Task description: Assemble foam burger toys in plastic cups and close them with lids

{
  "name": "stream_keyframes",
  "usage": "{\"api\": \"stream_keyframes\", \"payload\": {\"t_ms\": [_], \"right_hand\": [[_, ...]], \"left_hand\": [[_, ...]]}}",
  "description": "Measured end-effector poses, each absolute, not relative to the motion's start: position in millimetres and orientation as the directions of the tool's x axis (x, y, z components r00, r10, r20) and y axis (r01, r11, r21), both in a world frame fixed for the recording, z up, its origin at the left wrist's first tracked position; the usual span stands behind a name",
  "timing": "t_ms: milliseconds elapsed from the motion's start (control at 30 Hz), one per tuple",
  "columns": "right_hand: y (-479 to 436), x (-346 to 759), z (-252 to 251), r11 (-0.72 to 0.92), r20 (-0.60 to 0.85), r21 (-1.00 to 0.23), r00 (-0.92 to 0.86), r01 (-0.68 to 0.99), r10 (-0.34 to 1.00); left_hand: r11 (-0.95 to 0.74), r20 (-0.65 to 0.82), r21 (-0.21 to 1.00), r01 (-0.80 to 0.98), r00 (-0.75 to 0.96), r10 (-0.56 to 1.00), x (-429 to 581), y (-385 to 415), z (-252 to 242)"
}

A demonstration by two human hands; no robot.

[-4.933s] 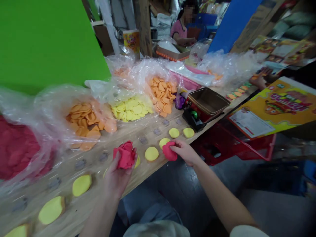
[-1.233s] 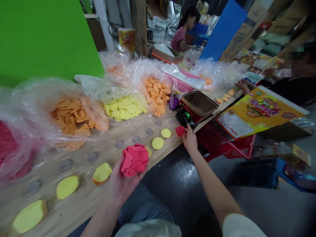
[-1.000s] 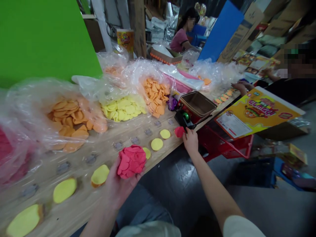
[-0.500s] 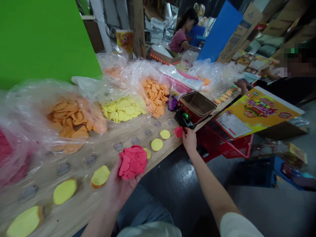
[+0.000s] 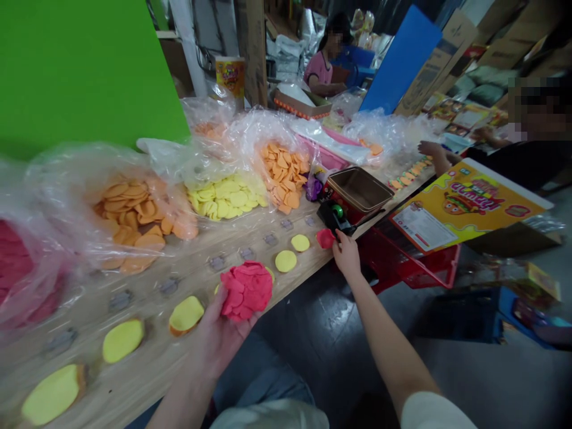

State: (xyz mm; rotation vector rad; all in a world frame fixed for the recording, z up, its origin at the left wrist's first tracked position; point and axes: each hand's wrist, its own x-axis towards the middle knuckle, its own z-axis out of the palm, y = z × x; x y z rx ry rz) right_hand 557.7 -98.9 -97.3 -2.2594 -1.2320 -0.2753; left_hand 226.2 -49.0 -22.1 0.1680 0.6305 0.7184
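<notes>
Here, the left hand (image 5: 214,339) is seen palm up over the near edge of the bench (image 5: 147,381), its grip wide and cupped beneath a loose heap of pink discs (image 5: 245,291). The heap overlaps a yellow disc on the bench. The right hand (image 5: 346,256) has a narrow grip, its fingertips pinching a small pink disc (image 5: 325,238) just beside a red box (image 5: 333,193) topped by a brown tray (image 5: 357,189). Further yellow discs (image 5: 123,341) lie in a row along the bench. Behind them stand clear plastic bags of orange discs (image 5: 134,208) and loose yellow discs (image 5: 223,199), with a bag of pink discs (image 5: 13,256) at far left. At right, a co-worker's hand (image 5: 431,149) reaches above a printed yellow card (image 5: 465,202).
</notes>
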Motion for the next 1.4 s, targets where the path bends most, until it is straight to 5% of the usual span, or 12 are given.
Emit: {"api": "stream_keyframes", "payload": {"t_ms": [133,200,300,667,833,967,1067,1233,1333,1400], "right_hand": [[-113,517,-80,-0.321,0.439,-0.614,0.650,0.721,0.620],[-112,478,-68,-0.193,0.262,-0.809,0.634,0.555,0.727],[-102,418,-50,-0.057,0.050,-0.949,0.326,0.311,0.944],[-79,369,-43,0.073,0.212,-0.890,0.266,0.450,0.940],[-73,370,-27,0.140,0.330,-0.788,0.219,0.600,0.918],[-56,373,-6,0.220,0.159,-0.783,-0.155,0.582,0.975],[-46,371,-1,0.148,-0.015,-0.887,-0.349,0.437,0.937],[-54,365,-12,0.036,0.048,-0.962,0.041,0.269,0.998],[-69,369,-12,0.098,0.168,-0.917,0.152,0.387,0.974],[-78,378,-7,0.191,0.222,-0.822,-0.007,0.536,0.975]], "left_hand": [[0.734,-0.499,0.403,-0.546,0.541,0.677,230,-48,-21],[0.739,-0.513,0.394,-0.546,0.537,0.670,235,-49,-21],[0.757,-0.529,0.381,-0.531,0.547,0.649,240,-49,-22],[0.766,-0.425,0.407,-0.497,0.639,0.641,219,-44,-18],[0.648,-0.401,0.698,-0.305,0.582,0.707,217,-45,-22],[0.574,-0.423,0.819,0.005,0.680,0.598,208,-42,-19],[0.581,-0.449,0.805,0.119,0.762,0.467,202,-38,-16],[0.791,-0.544,0.611,-0.019,0.715,0.438,202,-35,-22],[0.823,-0.562,0.564,-0.070,0.698,0.444,213,-37,-28],[0.804,-0.559,0.593,-0.042,0.697,0.449,221,-39,-28]]}}
